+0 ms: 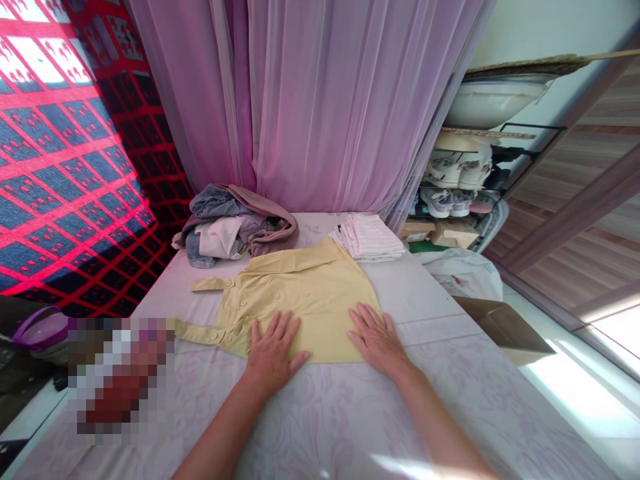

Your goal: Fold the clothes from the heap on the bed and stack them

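Observation:
A yellow garment with buttons and two shoulder straps, which looks like a pinafore dress, lies on the pale patterned tabletop, its straps pointing left. Flat on its near left part rests my left hand, fingers spread. My right hand lies spread over the near right part, close to the hem. Neither hand grips anything. Behind the garment on the left is a heap of crumpled clothes in pink, mauve and denim blue. At the back right sits a folded stack of pink striped cloth.
Purple curtains hang behind the table. A rack with shoes and a white basin stands at the right, above a cardboard box. Red-and-dark patterned fabric hangs on the left, near a purple-handled bucket.

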Action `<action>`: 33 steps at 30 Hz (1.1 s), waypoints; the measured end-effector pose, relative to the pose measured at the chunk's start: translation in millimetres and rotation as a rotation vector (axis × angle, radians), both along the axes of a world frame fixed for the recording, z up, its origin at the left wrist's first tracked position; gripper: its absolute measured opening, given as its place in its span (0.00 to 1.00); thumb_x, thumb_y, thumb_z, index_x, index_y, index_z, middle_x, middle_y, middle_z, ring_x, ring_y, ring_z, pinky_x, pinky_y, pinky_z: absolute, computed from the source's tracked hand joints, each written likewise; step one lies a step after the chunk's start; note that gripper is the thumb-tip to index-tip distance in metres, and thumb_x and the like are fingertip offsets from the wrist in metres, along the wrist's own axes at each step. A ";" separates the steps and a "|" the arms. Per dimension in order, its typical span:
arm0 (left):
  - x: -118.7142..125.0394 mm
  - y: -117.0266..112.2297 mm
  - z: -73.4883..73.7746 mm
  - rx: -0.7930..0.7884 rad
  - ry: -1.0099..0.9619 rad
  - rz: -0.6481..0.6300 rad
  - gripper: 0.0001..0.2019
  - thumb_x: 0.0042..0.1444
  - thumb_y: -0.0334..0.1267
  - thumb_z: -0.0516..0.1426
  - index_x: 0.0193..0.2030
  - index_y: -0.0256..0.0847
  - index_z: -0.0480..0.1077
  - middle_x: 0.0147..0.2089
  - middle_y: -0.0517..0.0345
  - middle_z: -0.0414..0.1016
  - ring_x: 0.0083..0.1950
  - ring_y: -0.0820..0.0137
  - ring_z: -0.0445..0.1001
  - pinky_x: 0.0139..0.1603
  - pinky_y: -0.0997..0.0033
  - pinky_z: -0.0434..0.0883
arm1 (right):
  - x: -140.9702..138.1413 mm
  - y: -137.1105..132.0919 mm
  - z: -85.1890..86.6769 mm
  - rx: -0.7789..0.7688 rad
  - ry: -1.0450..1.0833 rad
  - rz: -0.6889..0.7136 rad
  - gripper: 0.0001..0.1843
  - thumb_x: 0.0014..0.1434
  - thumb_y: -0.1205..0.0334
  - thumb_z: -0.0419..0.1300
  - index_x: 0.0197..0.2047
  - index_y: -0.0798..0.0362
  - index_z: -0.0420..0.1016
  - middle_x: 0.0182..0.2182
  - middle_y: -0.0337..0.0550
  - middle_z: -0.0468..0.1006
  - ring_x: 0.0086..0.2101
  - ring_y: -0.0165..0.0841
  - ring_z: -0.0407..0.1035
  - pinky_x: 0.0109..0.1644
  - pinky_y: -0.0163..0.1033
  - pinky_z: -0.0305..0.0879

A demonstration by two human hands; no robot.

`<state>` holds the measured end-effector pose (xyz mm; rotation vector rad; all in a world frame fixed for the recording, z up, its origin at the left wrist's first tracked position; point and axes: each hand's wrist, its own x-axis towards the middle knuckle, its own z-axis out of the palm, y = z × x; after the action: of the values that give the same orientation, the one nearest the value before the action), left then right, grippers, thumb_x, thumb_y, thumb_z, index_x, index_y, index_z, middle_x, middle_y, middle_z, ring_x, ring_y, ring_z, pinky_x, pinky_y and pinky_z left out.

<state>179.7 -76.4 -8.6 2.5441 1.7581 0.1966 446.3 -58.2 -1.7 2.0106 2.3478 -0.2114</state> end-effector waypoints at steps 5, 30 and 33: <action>-21.5 0.6 -1.0 0.022 0.016 0.007 0.36 0.58 0.65 0.43 0.67 0.47 0.57 0.71 0.50 0.54 0.70 0.53 0.51 0.67 0.44 0.48 | 6.8 0.9 0.2 -0.024 -0.056 -0.054 0.31 0.66 0.49 0.38 0.70 0.45 0.47 0.70 0.41 0.43 0.67 0.36 0.39 0.67 0.59 0.36; -123.6 -2.2 -7.0 0.324 -0.347 0.457 0.14 0.59 0.42 0.51 0.48 0.43 0.72 0.54 0.51 0.75 0.57 0.59 0.70 0.59 0.54 0.65 | 13.6 1.0 -24.0 0.139 -0.071 -0.034 0.31 0.65 0.47 0.38 0.67 0.44 0.56 0.68 0.43 0.51 0.66 0.40 0.46 0.65 0.61 0.44; -122.5 -4.0 -5.7 0.295 -0.226 0.588 0.18 0.58 0.46 0.53 0.51 0.41 0.71 0.59 0.47 0.71 0.62 0.52 0.65 0.61 0.47 0.61 | 14.7 1.6 -24.5 0.134 -0.066 -0.033 0.31 0.64 0.47 0.38 0.67 0.44 0.56 0.68 0.43 0.52 0.65 0.41 0.47 0.65 0.61 0.44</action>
<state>57.2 -80.4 -14.3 1.9666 2.4681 0.7766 461.0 -56.7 -26.2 2.0807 2.3484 0.0124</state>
